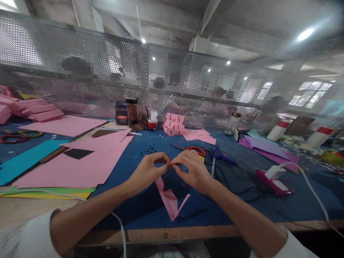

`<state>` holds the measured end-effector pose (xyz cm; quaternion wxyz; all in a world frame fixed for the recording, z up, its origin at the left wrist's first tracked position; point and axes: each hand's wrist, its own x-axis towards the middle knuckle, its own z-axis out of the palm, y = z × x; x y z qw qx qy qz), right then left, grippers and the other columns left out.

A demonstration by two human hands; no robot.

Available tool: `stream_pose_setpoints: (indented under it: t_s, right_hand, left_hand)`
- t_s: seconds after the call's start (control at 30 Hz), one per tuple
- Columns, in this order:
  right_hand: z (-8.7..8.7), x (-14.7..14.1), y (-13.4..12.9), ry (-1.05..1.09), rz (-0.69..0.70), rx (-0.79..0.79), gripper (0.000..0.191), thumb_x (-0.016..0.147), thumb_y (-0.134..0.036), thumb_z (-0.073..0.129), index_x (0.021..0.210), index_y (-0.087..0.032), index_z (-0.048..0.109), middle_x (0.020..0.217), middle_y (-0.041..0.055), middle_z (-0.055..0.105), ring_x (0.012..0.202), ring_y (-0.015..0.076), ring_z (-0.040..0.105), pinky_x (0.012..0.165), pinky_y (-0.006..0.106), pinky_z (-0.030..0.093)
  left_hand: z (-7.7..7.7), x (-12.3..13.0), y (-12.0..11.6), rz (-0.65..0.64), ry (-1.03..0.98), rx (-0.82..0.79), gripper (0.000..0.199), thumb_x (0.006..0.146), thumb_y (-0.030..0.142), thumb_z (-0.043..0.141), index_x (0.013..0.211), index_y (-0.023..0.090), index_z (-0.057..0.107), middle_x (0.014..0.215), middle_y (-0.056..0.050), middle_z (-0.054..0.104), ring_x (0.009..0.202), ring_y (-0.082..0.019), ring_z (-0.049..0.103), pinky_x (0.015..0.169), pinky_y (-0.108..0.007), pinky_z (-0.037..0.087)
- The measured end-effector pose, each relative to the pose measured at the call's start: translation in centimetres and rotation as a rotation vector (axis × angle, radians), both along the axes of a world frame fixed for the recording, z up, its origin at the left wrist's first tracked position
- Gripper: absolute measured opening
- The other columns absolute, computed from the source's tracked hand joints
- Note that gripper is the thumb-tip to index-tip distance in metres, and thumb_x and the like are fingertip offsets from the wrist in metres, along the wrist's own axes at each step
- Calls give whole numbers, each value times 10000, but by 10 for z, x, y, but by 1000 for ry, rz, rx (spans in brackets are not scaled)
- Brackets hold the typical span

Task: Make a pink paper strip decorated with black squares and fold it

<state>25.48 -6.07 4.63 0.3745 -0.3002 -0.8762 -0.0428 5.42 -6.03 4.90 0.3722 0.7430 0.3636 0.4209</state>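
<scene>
My left hand [152,166] and my right hand [192,168] meet fingertip to fingertip above the blue table surface. Each is pinched closed, and whatever lies between the fingertips is too small to make out. Just below them a folded strip of pink paper [169,202] rests with a sharp bend at its lower end. Behind my right hand lie scissors with red and yellow handles [197,148], partly hidden by it. Small black pieces [150,149] are scattered on the table behind my left hand.
Pink sheets [107,157] cover the left side. A blue glue gun [224,157], its black cable and a magenta power strip [276,184] lie at the right. Folded pink pieces with black dots [174,125] stand at the back before a perforated metal screen [188,82].
</scene>
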Motion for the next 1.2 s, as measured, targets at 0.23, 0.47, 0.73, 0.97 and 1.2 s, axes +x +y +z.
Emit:
stream_pose_setpoints:
  t_s: [0.23,0.47,0.73,0.97,1.2]
  right_hand:
    - [1,2,0,-67,-4,54,100,946,-210,543,1006,-225,622,931,36,646,885,180,573,815,348,375]
    - [5,5,0,-126,-3,55,144,970,-232,516,1059,-230,628,955,48,647,909,191,563,824,367,371]
    - [3,8,3,-118,3,47,163,969,-226,520,1087,-235,632,965,52,653,922,192,571,841,373,376]
    - [5,4,-1,-34,24,-20,171,931,-192,535,1071,-224,628,972,54,659,943,200,578,848,376,391]
    - [-1,-3,2,202,62,-237,79,937,-220,563,904,-207,633,877,27,658,844,170,598,800,330,448]
  left_hand:
    - [-2,-2,4,-21,-15,-50,113,825,266,602,791,168,648,790,-3,648,784,-155,586,737,-240,446]
    - [-3,-2,6,-39,-59,-115,103,811,258,613,797,166,656,777,-13,647,772,-164,601,726,-257,461]
    - [-7,-2,9,-67,-145,-179,126,805,289,656,812,165,676,777,-15,660,773,-162,618,752,-273,474]
    - [-6,-3,9,-7,-100,-112,156,818,322,646,813,169,674,782,-16,673,772,-164,623,769,-278,478]
    - [-3,-1,4,77,47,34,125,830,271,587,814,184,676,816,-14,685,821,-182,620,788,-290,463]
